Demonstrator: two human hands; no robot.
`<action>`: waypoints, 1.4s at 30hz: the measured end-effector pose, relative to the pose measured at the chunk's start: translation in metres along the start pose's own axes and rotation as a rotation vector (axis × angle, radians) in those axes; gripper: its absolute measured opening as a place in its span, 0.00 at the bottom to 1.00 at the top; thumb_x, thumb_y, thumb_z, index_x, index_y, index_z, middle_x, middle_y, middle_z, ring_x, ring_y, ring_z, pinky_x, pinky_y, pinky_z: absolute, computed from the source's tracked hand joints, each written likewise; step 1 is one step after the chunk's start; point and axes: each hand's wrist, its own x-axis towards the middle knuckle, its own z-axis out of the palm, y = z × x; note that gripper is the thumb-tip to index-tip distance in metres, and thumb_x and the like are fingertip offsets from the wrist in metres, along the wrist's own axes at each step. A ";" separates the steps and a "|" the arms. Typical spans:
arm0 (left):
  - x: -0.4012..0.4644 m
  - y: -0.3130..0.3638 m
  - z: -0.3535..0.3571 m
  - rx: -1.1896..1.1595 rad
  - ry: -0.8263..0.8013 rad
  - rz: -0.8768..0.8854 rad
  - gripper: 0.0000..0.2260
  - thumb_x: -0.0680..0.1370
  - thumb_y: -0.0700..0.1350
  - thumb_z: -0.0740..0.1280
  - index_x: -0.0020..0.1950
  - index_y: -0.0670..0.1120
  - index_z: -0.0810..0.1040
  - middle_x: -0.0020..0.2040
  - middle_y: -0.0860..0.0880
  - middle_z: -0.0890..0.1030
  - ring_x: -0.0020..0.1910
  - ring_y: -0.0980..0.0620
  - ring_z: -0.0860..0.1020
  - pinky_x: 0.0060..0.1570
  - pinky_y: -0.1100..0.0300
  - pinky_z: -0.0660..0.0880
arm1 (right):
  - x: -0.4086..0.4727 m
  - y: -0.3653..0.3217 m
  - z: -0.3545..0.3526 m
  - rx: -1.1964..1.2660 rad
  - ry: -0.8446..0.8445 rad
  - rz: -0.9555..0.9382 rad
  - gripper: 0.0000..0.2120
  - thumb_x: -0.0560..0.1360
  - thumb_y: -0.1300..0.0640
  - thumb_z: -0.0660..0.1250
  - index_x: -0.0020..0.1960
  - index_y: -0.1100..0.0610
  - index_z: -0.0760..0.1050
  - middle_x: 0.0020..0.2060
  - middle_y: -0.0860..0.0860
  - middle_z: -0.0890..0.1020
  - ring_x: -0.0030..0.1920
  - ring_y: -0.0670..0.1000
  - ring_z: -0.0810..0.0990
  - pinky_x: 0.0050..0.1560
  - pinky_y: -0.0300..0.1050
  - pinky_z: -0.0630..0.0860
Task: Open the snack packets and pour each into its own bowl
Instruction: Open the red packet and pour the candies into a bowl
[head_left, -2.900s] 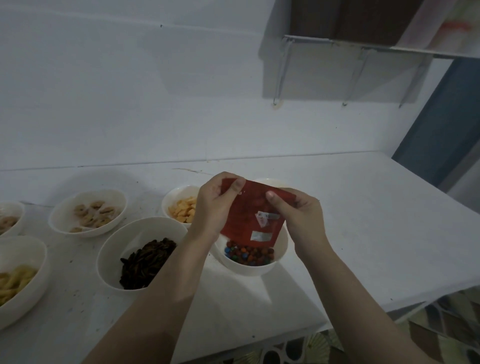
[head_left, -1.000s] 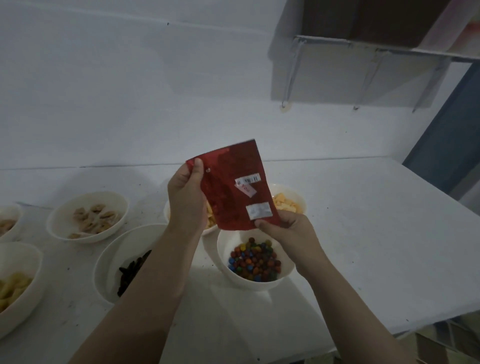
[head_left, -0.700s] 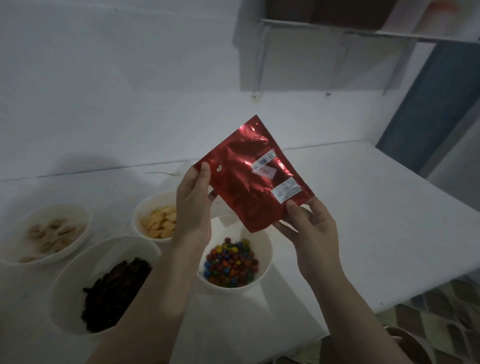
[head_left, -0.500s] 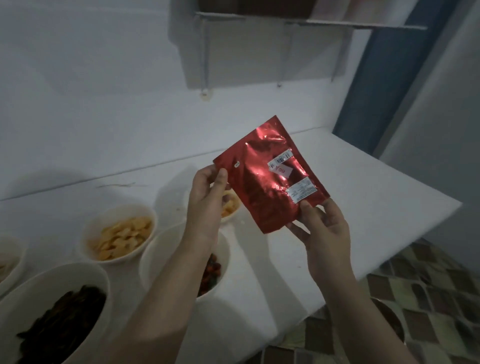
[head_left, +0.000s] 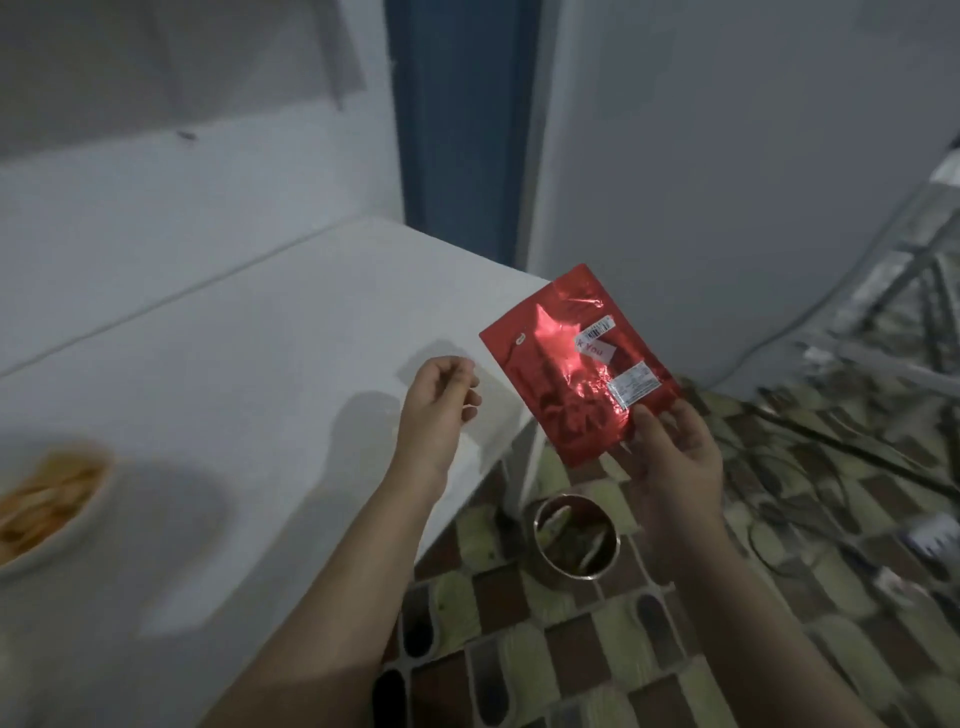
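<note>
The right hand (head_left: 672, 457) pinches the lower corner of the flat, shiny red foil packet (head_left: 576, 364), tilted long-axis-up past the white table (head_left: 234, 364) edge, above the round metal bin (head_left: 576, 535), while the left hand (head_left: 439, 400) hangs loosely curled, empty.

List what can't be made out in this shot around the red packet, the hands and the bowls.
- Red packet, head view: its opening faces away, so whether anything remains inside is hidden.
- Right hand: its grip is partly behind the packet.
- Bowl: cut by the left edge and blurred; the orange snack is unidentifiable.
- Metal container on the floor: contents too dim.
- Left hand: loosely curled, holding nothing.
</note>
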 end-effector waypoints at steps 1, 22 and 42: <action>0.003 -0.011 0.022 0.017 -0.028 -0.018 0.04 0.81 0.44 0.63 0.48 0.48 0.76 0.41 0.52 0.77 0.40 0.54 0.76 0.45 0.59 0.75 | 0.012 0.002 -0.021 -0.017 0.039 0.009 0.07 0.79 0.62 0.67 0.52 0.51 0.80 0.48 0.54 0.86 0.44 0.51 0.86 0.44 0.47 0.82; 0.115 -0.407 0.162 0.476 -0.250 -0.548 0.07 0.82 0.44 0.61 0.54 0.45 0.77 0.43 0.52 0.79 0.39 0.57 0.76 0.36 0.65 0.71 | 0.208 0.364 -0.238 -0.863 0.278 0.479 0.09 0.75 0.55 0.66 0.50 0.59 0.80 0.40 0.56 0.83 0.41 0.57 0.83 0.46 0.57 0.83; 0.108 -0.418 0.173 0.399 -0.310 -0.337 0.08 0.83 0.50 0.58 0.51 0.52 0.76 0.46 0.53 0.81 0.45 0.52 0.80 0.55 0.46 0.77 | 0.208 0.354 -0.167 -0.655 0.381 0.126 0.10 0.82 0.52 0.59 0.45 0.54 0.74 0.37 0.45 0.78 0.42 0.48 0.77 0.45 0.50 0.76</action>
